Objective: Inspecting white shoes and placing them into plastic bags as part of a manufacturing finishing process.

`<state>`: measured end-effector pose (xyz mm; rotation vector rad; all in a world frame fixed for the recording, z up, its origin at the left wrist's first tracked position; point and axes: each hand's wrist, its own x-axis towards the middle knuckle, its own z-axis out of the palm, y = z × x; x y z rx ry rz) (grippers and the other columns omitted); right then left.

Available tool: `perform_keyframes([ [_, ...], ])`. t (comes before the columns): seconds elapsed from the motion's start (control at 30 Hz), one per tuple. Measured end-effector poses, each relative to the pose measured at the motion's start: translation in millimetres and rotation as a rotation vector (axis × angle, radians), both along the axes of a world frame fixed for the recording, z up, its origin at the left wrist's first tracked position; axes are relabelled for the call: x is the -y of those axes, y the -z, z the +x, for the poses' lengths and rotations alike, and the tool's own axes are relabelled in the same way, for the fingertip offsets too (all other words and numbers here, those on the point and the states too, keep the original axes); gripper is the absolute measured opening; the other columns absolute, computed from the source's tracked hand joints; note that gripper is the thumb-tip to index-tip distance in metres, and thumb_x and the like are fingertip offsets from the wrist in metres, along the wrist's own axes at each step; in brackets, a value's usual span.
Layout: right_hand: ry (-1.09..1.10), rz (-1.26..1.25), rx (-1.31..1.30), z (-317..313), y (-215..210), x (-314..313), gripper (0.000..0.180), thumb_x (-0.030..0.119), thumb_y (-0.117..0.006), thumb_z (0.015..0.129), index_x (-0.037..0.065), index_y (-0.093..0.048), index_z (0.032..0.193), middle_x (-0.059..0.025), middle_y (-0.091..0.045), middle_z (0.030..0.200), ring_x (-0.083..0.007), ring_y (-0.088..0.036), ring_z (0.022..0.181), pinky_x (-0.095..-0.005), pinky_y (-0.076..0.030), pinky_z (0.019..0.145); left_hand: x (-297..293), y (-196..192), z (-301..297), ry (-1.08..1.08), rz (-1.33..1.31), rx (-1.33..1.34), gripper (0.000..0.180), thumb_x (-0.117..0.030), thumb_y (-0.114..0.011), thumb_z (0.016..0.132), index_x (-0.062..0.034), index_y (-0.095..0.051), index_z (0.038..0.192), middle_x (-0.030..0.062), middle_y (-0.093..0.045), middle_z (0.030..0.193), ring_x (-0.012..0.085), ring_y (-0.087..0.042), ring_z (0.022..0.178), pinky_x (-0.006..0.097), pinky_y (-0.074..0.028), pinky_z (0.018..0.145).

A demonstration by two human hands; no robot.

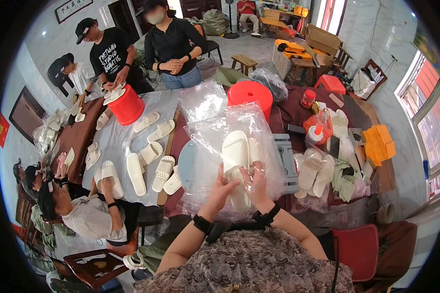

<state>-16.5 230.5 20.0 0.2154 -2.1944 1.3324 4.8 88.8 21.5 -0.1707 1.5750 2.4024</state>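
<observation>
A pair of cream-white slippers (pixel 235 149) is in front of me over the table, toe strap pointing away. A clear plastic bag (pixel 270 168) lies around and under the pair; I cannot tell how far inside it they are. My left hand (pixel 223 186) grips the heel end from the left, thumb up along the side. On the right, my right hand (pixel 255 181) closes on the heel end, with bag film against its fingers. More clear bags (pixel 200 103) lie beyond.
A red stool (pixel 250 95) stands upturned beyond the bags. Several loose slippers (pixel 136 174) lie left, bagged slippers (pixel 316 172) right. A blue-grey plastic stool (pixel 284 157) is beside the bag. Co-workers handle slippers at left, one at another red stool (pixel 125 105).
</observation>
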Motion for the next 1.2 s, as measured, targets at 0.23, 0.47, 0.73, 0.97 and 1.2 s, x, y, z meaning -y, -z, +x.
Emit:
perform_keyframes([
  [0.23, 0.165, 0.194, -0.048, -29, -10, 0, 0.032, 0.015, -0.069, 0.087, -0.006, -0.056, 0.108, -0.0213, -0.055, 0.096, -0.0404, -0.055, 0.089, -0.0461, -0.046, 0.076, 13, 10, 10, 0.139, -0.331, 0.054, 0.092, -0.011, -0.07, 0.089, -0.0177, -0.007, 0.156, 0.0087, -0.057, 0.125, 0.0182, -0.061, 0.097, 0.028, -0.053, 0.069],
  [0.47, -0.293, 0.253, 0.304, -25, 69, -10, 0.066, 0.036, -0.057, 0.094, -0.005, -0.037, 0.142, -0.0289, -0.037, 0.147, -0.0437, -0.04, 0.133, -0.0487, -0.033, 0.11, 31, 79, -1, -0.048, -0.033, 0.154, 0.086, -0.003, -0.067, 0.086, -0.0095, -0.014, 0.154, 0.0141, -0.055, 0.127, 0.0212, -0.061, 0.103, 0.031, -0.052, 0.072],
  [0.73, -0.312, 0.745, 0.385, 14, 47, -28, 0.076, 0.045, -0.058, 0.092, 0.001, -0.032, 0.148, -0.0223, -0.037, 0.151, -0.0357, -0.035, 0.139, -0.0511, -0.03, 0.111, 31, 50, 6, 0.051, -0.035, 0.205, 0.082, 0.012, -0.047, 0.085, -0.0174, -0.014, 0.154, 0.0222, -0.055, 0.127, 0.0329, -0.064, 0.106, 0.044, -0.057, 0.086],
  [0.97, -0.535, 0.702, 0.708, 33, -2, -39, 0.06, 0.036, -0.063, 0.092, 0.002, -0.047, 0.139, -0.0143, -0.069, 0.109, -0.0288, -0.068, 0.095, -0.0413, -0.053, 0.083, 46, 58, 12, 0.076, -0.094, 0.296, 0.087, 0.014, -0.043, 0.081, -0.0164, -0.008, 0.154, 0.0241, -0.057, 0.124, 0.0332, -0.067, 0.098, 0.041, -0.058, 0.079],
  [1.2, -0.238, -0.108, 0.463, 23, -48, -80, 0.03, 0.026, -0.072, 0.086, 0.002, -0.068, 0.103, -0.0091, -0.069, 0.088, -0.0167, -0.064, 0.073, -0.0316, -0.049, 0.063, 38, 55, 12, 0.027, -0.205, 0.278, 0.078, 0.015, -0.038, 0.083, -0.0122, -0.016, 0.152, 0.0239, -0.061, 0.12, 0.0293, -0.068, 0.09, 0.036, -0.057, 0.075],
])
